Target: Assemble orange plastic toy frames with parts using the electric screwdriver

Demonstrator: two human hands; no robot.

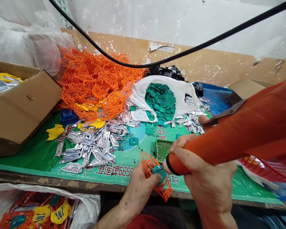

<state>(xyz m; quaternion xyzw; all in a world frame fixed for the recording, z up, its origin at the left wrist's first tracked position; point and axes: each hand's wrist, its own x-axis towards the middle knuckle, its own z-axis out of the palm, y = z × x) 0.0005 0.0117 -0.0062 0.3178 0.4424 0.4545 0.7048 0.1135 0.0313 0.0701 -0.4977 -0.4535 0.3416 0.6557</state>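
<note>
My left hand (pixel 139 194) grips an orange plastic lattice frame (pixel 149 168) with a teal piece (pixel 159 174) set in it. My right hand (pixel 205 168) is wrapped around a thick orange tapered tube (pixel 205 146), which has a black band and a pale tip. That tip sits just to the right of the teal piece. Beside my right hand stands a small green perforated square (pixel 163 150) on a green printed mat (pixel 25 149). Loose silver foil pieces (pixel 90 143) lie spread on the mat to the left.
A heap of orange lattice frames (pixel 95 86) and a white bag of teal pieces (pixel 160 101) sit at the back. A cardboard box (pixel 21 101) stands at the left, a filled white bag (pixel 85 203) lies below the table edge, and a black cable (pixel 181 58) crosses overhead.
</note>
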